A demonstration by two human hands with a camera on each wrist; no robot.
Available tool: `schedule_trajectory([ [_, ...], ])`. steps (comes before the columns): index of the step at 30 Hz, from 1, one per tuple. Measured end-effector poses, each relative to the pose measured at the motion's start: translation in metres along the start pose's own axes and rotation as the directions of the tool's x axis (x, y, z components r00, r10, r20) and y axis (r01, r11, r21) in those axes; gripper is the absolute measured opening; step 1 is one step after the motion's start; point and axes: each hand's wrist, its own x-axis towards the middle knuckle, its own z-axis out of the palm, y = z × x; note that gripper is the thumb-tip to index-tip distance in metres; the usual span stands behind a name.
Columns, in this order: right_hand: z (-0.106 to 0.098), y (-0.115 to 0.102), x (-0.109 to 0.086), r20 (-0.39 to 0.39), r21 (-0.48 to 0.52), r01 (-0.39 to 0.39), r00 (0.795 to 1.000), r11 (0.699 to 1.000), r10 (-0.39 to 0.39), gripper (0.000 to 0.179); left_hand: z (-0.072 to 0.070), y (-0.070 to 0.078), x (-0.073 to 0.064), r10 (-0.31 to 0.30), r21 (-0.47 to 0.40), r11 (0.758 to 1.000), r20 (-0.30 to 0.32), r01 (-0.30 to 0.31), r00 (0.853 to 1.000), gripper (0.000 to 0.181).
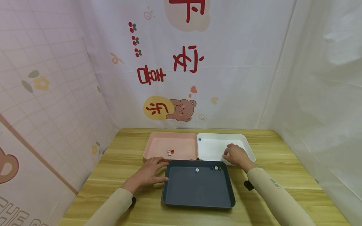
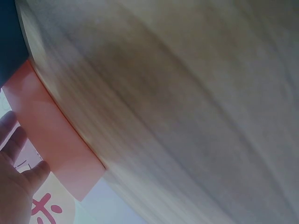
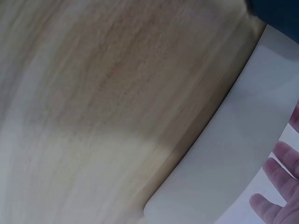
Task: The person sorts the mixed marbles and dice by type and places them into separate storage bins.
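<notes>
My left hand [image 1: 151,171] is at the left rim of the dark grey tray [image 1: 198,191], fingers spread and fingertips right at its edge. Over the front of the white tray [image 1: 215,135] hovers my right hand [image 1: 237,155], fingers pointing down and loosely bent; in the right wrist view its fingers [image 3: 280,177] are apart with nothing seen between them. Inside the grey tray lie a white die [image 1: 197,170], another white die [image 1: 216,168] and two dark marbles, one bluish [image 1: 212,168], one greenish [image 1: 219,168]. A blue marble [image 1: 199,139] sits in the white tray's back left corner.
A pink tray [image 1: 158,135] stands left of the white one, behind the grey tray. It holds white dice [image 1: 169,153] and a red die [image 1: 172,151], with another red die [image 1: 191,159] by its front wall. Printed cloth [image 1: 240,78] surrounds the wooden table [image 1: 124,150].
</notes>
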Motion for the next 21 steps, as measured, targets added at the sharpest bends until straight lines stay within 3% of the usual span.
schedule_trajectory([
  [21, 0.000, -0.009, 0.007, -0.062, 0.050, 0.055, 0.997, 0.997, -0.052, 0.015, 0.000, 0.001, 0.000, 0.001, 0.008, 1.000, 0.007, -0.001, 1.000, 0.074],
])
